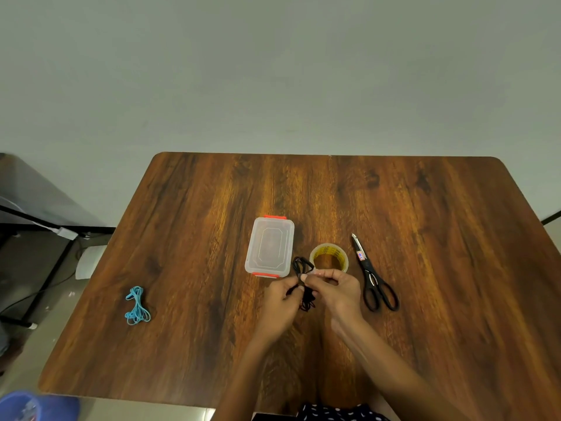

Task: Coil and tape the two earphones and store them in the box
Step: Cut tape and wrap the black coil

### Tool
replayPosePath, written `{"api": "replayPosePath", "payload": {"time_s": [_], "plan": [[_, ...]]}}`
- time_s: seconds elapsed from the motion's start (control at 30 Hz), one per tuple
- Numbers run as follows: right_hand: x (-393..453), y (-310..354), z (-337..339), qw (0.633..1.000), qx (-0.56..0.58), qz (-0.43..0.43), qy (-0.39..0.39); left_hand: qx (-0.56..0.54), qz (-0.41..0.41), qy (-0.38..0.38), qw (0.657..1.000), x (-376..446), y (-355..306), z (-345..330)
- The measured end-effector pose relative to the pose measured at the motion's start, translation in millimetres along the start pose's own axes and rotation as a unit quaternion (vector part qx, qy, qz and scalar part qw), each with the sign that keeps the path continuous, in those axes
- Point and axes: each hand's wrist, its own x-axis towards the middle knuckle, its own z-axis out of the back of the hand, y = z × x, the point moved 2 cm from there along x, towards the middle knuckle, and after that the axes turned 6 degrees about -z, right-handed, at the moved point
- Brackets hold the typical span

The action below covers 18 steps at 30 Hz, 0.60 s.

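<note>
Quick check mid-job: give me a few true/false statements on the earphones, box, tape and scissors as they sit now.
1. Both hands, left hand and right hand, hold the black earphone. True.
2. The blue earphone is inside the box. False: it lies on the table, left of the hands.
3. The plastic box has its lid on. True.
4. The scissors lie left of the box. False: they lie right of the tape roll.

Wooden surface (pixel 425 268): lidded box (pixel 269 246) and tape roll (pixel 329 257) just beyond fingers (pixel 315 273); scissors (pixel 375 276) right; blue earphone (pixel 137 306) far left.
</note>
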Motion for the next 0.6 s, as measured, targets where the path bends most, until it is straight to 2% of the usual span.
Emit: {"api": "replayPosePath", "payload": {"time_s": [0.1, 0.3, 0.6], "plan": [[-1.1, 2.6, -0.2, 1.000, -0.010, 0.017, -0.001, -0.074, 0.018, -0.029, 0.997, -2.3, -4.7, -0.2], [-1.7, 9.0, 0.0, 0.999, -0.021, 0.033, 0.022, -0.064, -0.028, -0.052, 0.996, -2.9, -5.1, 1.3], [-5.6, 13.3, -2.4, 0.992, -0.075, 0.098, 0.023, -0.039, -0.026, -0.171, 0.984, -6.9, -3.5, -11.5]]}}
